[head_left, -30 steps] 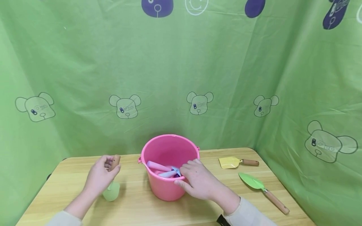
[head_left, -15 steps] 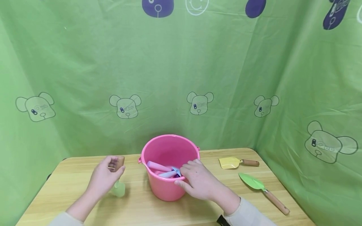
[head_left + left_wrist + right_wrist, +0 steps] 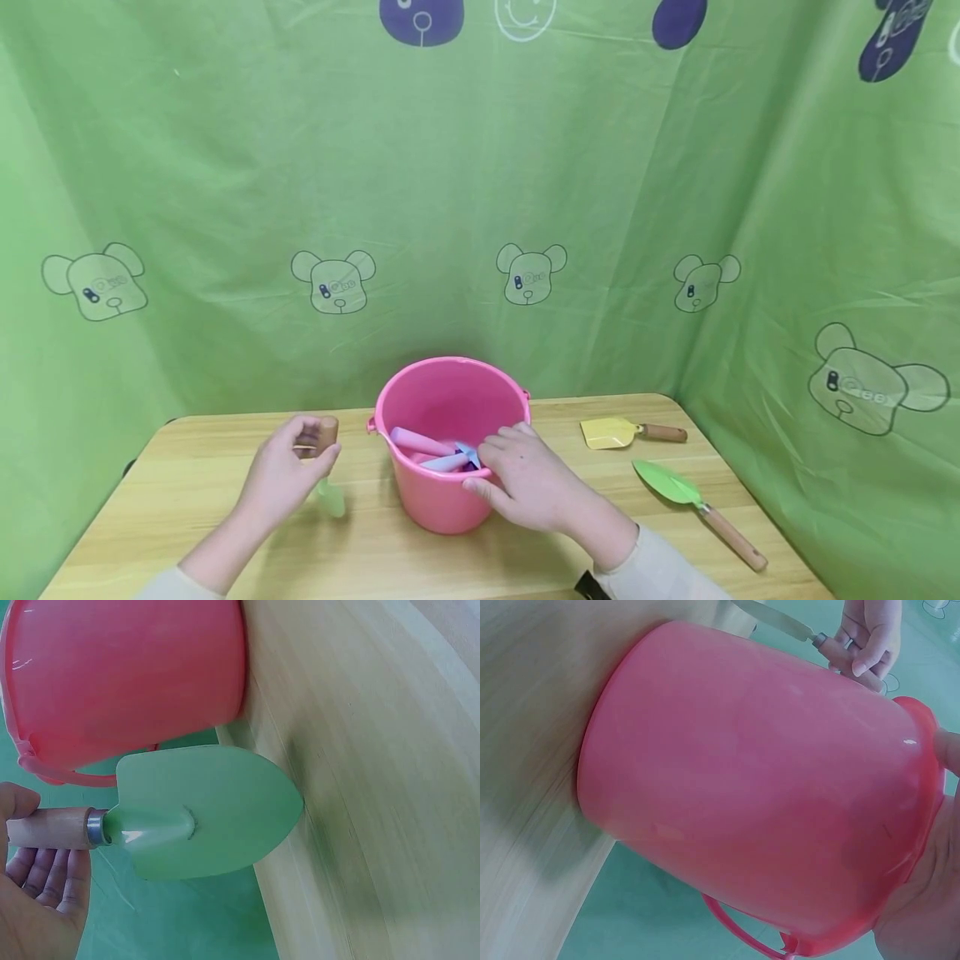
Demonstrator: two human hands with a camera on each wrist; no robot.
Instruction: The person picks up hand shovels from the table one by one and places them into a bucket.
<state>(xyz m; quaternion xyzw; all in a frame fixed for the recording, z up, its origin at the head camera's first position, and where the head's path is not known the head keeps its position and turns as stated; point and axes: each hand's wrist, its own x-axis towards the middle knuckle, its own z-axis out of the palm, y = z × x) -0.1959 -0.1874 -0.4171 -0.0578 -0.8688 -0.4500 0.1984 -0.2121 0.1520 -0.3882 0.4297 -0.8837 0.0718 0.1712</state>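
Observation:
My left hand (image 3: pixel 279 468) grips the wooden handle (image 3: pixel 56 829) of a green hand trowel (image 3: pixel 214 814). The trowel hangs upright with its pointed blade down, near the tabletop; whether the tip touches is unclear. To its right stands a pink bucket (image 3: pixel 442 504). On the bucket's near right rim my right hand (image 3: pixel 536 483) keeps hold, thumb outside and fingers over the edge, fingertips hidden. Inside the bucket lie a pink-purple rod-like piece (image 3: pixel 422 442), a pale lilac one (image 3: pixel 444 462) and a blue star-shaped piece (image 3: pixel 468 453).
Right of the bucket, a yellow square-bladed shovel (image 3: pixel 609 432) with a wooden handle lies on the wooden table (image 3: pixel 187 492). In front of it is a second green trowel (image 3: pixel 666 482). A green curtain (image 3: pixel 420 183) with bear prints rises behind the table and at its sides.
My left hand has moved slightly right, toward the bucket, carrying the trowel, whose blade has turned more edge-on to the head view. The right hand and bucket stay put.

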